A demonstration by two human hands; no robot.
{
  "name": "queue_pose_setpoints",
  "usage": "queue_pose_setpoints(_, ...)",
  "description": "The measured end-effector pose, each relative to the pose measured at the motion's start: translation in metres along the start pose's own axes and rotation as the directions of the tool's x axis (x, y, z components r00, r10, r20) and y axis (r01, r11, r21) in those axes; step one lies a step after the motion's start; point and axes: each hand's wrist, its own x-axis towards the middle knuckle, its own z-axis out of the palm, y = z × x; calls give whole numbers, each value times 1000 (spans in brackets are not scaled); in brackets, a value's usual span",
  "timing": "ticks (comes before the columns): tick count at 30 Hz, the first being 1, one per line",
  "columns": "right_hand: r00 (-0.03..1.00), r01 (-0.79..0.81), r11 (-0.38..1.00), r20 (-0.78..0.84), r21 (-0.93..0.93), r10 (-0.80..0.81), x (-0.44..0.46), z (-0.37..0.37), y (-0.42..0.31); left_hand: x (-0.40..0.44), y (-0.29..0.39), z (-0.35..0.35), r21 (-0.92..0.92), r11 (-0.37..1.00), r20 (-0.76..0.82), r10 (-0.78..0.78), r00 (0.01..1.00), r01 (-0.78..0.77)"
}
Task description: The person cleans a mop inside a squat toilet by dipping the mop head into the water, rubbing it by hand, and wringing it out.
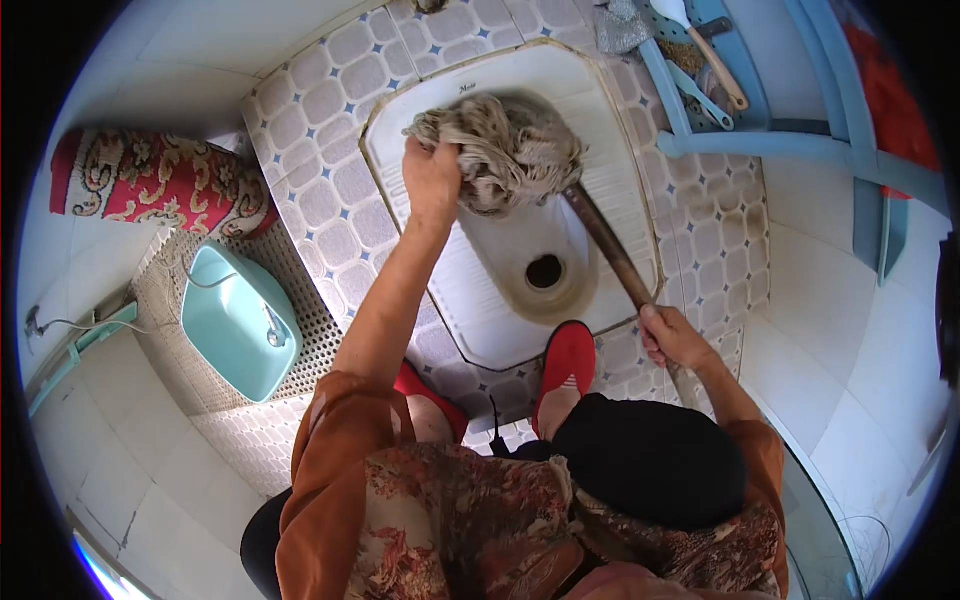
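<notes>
A mop with a bundled grey-beige cloth head [505, 155] is held over the white squat toilet [620, 235]. My left hand [434, 182] grips the left side of the mop head, its fingers partly buried in the strands. Lower right, my right hand [677, 337] is wrapped round the brown mop handle [608, 243], which runs from the head down past my right leg. Below the mop head, the dark drain hole [544, 271] of the toilet shows. Part of the basin behind the strands is hidden.
A turquoise tub [215, 345] with a shower head in it stands at left on a perforated mat [165, 290]. Behind it a red patterned rug [150, 180] hangs. A blue rack [760, 145] with brushes is at upper right. My red slippers [570, 355] stand at the toilet's near edge.
</notes>
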Motion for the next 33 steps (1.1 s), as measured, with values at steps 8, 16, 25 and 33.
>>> queue_pose_setpoints(8, 969, -248, 966, 31, 67, 247, 15, 31, -7, -19, 2, 30, 739, 345, 467, 357, 809, -579)
queue_pose_setpoints(16, 954, -299, 953, 46, 50, 297, 25, 21, -12, 15, -50, 66, 813, 101, 578, -17, 816, -574)
queue_pose_setpoints(25, 922, -379, 920, 119, 103, 367, 39, 22, -50, 68, -45, 76, 716, 185, 695, -100, 712, -673)
queue_pose_setpoints(33, 962, -272, 957, 15, 100, 272, 30, 42, -46, 64, -63, 77, 693, 153, 696, 116, 709, -705)
